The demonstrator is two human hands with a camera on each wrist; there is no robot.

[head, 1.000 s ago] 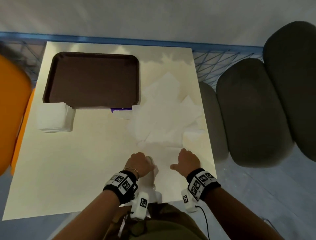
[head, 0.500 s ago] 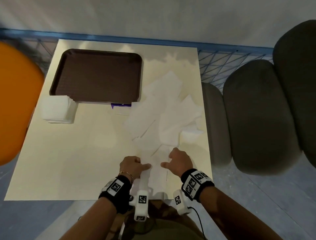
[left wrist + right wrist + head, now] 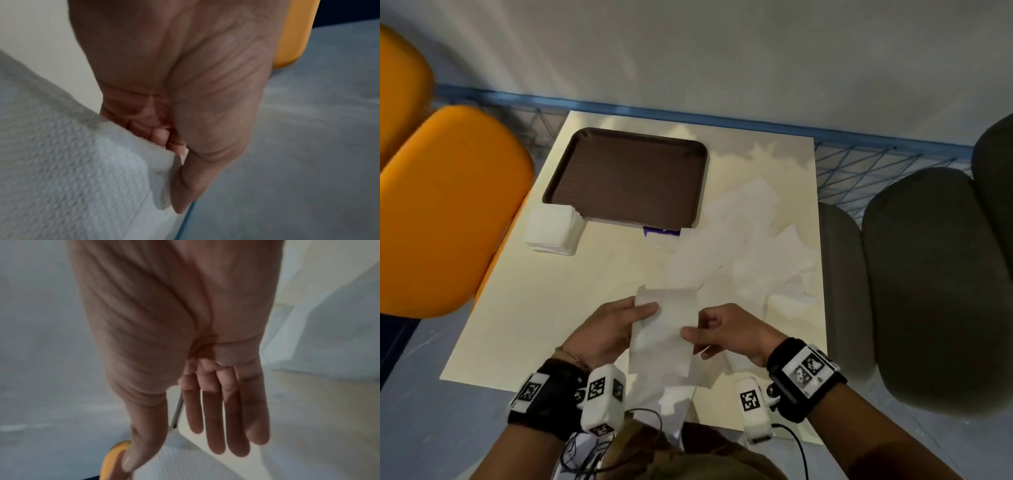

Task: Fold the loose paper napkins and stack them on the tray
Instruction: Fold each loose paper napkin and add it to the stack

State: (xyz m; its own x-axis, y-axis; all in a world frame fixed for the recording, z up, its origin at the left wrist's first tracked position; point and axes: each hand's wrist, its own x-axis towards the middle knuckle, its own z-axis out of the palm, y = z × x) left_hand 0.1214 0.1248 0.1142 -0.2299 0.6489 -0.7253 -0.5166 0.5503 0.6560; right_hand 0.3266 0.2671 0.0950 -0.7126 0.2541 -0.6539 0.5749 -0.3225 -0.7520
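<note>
I hold one white paper napkin (image 3: 664,329) up in the air over the table's near edge, and its lower end hangs down towards my lap. My left hand (image 3: 643,310) pinches its upper left edge, thumb in front; the left wrist view shows the thumb pressing the textured napkin (image 3: 72,170) against curled fingers. My right hand (image 3: 690,334) pinches the right edge lower down. The brown tray (image 3: 626,178) lies at the far left with nothing on it. A loose pile of napkins (image 3: 743,246) spreads to its right.
A squared stack of white napkins (image 3: 551,229) sits on the cream table (image 3: 571,308) by the tray's near left corner. A purple scrap (image 3: 661,232) shows under the tray's near edge. Orange chairs (image 3: 445,205) stand left, grey cushions (image 3: 928,281) right.
Both hands were low on a napkin at the table's near edge. They have since pinched its sides and lifted it off the table.
</note>
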